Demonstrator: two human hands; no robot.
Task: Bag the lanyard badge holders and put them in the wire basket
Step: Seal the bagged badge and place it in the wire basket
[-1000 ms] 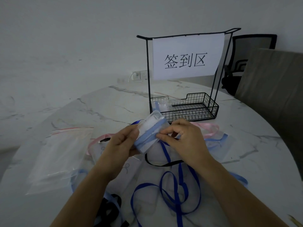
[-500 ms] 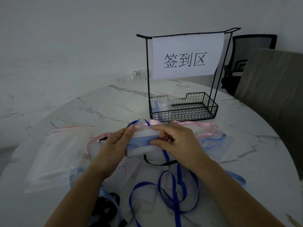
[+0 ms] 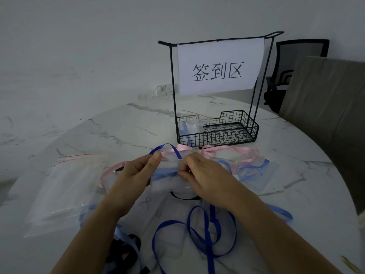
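Both hands hold a small clear bag [image 3: 167, 176] with a light blue lanyard badge holder inside, low over the table. My left hand [image 3: 136, 176] grips its left end, thumb on the top edge. My right hand [image 3: 205, 175] pinches the bag's middle. The black wire basket [image 3: 233, 133] stands behind on the table, and one bagged blue holder [image 3: 187, 127] lies in its left part. Loose lanyards lie around: dark blue [image 3: 207, 232], pink [image 3: 227, 153], light blue [image 3: 254, 171] and black [image 3: 122, 252].
A stack of empty clear zip bags [image 3: 65, 190] lies at the left on the round marble table [image 3: 306, 184]. A paper sign [image 3: 219, 66] hangs from the basket's tall frame. A black office chair [image 3: 290, 74] and a grey panel [image 3: 327, 107] stand at the right.
The bag was held up tilted in front of the basket; both hands have lowered it toward the table and laid it level, with the right fingers now pinching along its middle.
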